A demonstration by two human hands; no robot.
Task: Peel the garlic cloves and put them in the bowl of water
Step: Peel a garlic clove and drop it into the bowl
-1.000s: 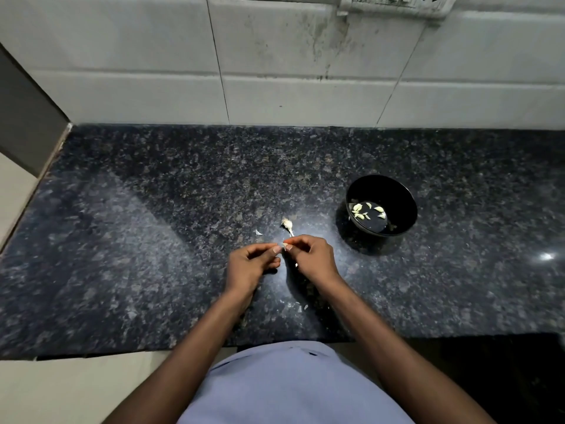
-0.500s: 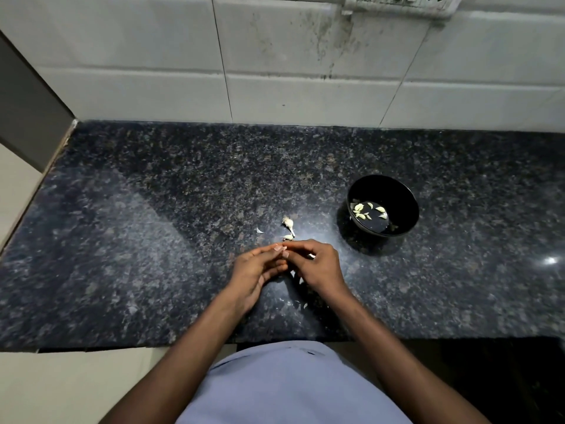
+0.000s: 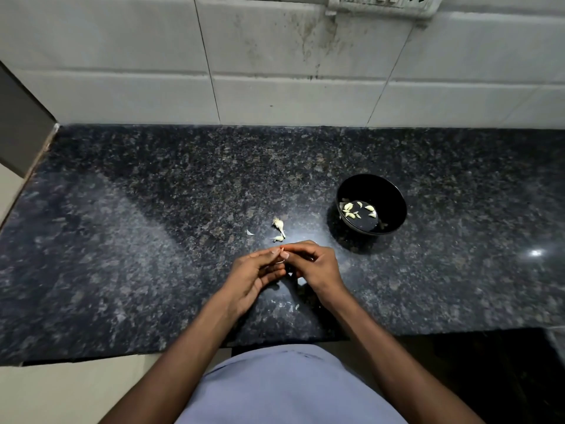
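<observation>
My left hand (image 3: 252, 278) and my right hand (image 3: 318, 266) meet fingertip to fingertip low over the dark counter. Together they pinch a small garlic clove (image 3: 280, 261) that is almost wholly hidden by the fingers. Just beyond the fingertips lie a garlic stem piece (image 3: 278, 225) and a small unpeeled clove (image 3: 278, 239). A black bowl (image 3: 394, 197) stands to the right of my hands, holding water and several peeled cloves (image 3: 351, 209).
The speckled granite counter (image 3: 153, 240) runs to a white tiled wall (image 3: 275, 71) at the back. A skin flake (image 3: 250, 232) lies left of the stem piece, and more skin scraps (image 3: 301, 280) lie under my hands. The counter's front edge is close to my body.
My hands drew a little toward me, still joined at the fingertips. The small clove near the stem piece, hidden a second ago, now shows. The bowl has not moved.
</observation>
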